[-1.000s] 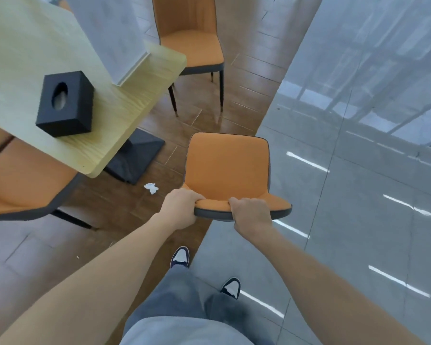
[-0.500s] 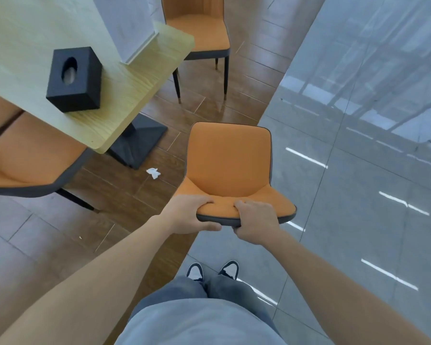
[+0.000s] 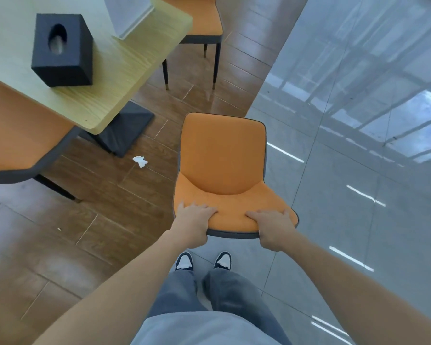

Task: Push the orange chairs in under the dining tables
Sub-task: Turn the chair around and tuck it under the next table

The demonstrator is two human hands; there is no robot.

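The orange chair (image 3: 222, 165) has a soft orange seat and a dark gray edge. It stands away from the wooden table (image 3: 125, 70), not under it. The left hand (image 3: 193, 220) and right hand (image 3: 274, 229) both grip its top edge.

Orange chair (image 3: 222, 155): on the seam of wood and grey tile floor, clear of the table (image 3: 125, 70). Left hand (image 3: 193, 221) and right hand (image 3: 274, 229) both grip its top edge, fingers over the front. Table: light wood, dark pedestal base (image 3: 125, 130); bears a black tissue box (image 3: 61, 49). Second chair (image 3: 202, 26) at the far side; third chair (image 3: 18, 143) at left, part under the top. Crumpled tissue (image 3: 140, 161) on the floor near the base.
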